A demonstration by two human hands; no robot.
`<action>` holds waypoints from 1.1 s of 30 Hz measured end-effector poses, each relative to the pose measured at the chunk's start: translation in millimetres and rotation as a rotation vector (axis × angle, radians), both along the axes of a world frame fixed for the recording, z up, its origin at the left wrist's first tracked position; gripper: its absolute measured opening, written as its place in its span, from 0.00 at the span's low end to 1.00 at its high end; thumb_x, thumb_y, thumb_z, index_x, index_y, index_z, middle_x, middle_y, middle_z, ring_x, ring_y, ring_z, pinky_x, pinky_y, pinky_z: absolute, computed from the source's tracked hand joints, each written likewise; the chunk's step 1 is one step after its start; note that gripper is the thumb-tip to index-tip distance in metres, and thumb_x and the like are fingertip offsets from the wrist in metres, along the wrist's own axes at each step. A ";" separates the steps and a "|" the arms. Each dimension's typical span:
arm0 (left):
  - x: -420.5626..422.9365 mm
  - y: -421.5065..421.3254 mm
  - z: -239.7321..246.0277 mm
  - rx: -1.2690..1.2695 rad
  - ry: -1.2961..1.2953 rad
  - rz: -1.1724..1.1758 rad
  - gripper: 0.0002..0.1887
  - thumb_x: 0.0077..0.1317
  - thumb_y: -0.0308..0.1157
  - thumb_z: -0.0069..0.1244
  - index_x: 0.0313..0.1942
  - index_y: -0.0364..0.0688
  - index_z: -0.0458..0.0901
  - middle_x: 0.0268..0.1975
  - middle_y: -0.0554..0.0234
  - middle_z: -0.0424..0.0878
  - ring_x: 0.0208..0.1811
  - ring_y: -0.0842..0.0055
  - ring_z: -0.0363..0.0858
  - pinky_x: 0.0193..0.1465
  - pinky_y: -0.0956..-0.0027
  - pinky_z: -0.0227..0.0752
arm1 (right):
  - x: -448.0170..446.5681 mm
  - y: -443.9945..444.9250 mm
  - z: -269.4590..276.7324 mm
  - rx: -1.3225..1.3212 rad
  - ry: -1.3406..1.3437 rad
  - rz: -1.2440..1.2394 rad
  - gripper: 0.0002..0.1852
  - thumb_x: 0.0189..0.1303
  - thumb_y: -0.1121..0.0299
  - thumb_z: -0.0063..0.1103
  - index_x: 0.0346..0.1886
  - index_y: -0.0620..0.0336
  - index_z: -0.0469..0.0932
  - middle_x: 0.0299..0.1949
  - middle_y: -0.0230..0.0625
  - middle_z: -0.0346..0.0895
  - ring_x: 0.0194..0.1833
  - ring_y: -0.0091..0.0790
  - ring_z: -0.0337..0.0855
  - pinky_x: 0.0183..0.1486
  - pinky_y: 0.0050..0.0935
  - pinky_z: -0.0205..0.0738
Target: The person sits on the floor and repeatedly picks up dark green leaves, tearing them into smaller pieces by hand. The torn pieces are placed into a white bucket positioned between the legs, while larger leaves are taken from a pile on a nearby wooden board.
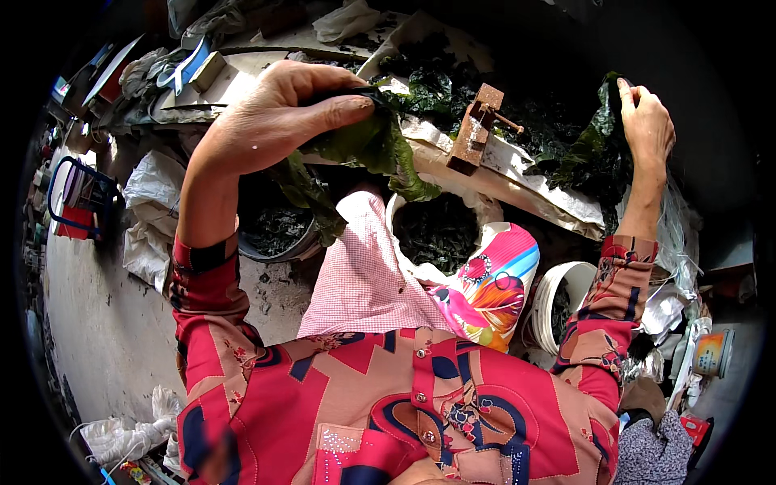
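Note:
My left hand (276,118) pinches a dark green seaweed frond between thumb and fingers. The broad, wavy frond (364,142) hangs from it over a dark bucket (291,251) and a white bucket (395,218). Shredded dark seaweed (439,233) fills the white bucket between my knees. Out to the right, above the table edge, my right hand (650,124) grips the top of another stretch of seaweed (597,133). Whether both pieces are one frond cannot be told. Between my hands a rusty metal clamp (479,130) with a screw handle sits on the table edge.
Heaped dark seaweed (430,85) covers much of the cloth-lined table (515,173). A tilted white bucket (548,309) stands by my right arm. White sacks (151,200) and a blue-framed basket (82,197) lie left. A blue strap-like object (188,66) rests at the back left.

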State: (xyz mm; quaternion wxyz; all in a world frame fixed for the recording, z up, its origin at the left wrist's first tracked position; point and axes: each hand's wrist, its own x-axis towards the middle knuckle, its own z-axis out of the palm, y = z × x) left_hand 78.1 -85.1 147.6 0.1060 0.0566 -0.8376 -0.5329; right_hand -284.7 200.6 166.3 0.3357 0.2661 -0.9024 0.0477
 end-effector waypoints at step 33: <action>-41.3 123.9 -194.3 0.622 -0.059 -0.138 0.16 0.67 0.35 0.59 0.49 0.35 0.82 0.39 0.70 0.83 0.33 0.87 0.77 0.35 0.78 0.73 | 258.3 -23.4 -161.8 -1.386 -1.280 0.750 0.30 0.78 0.48 0.34 0.59 0.68 0.73 0.55 0.42 0.79 0.54 0.35 0.80 0.61 0.33 0.71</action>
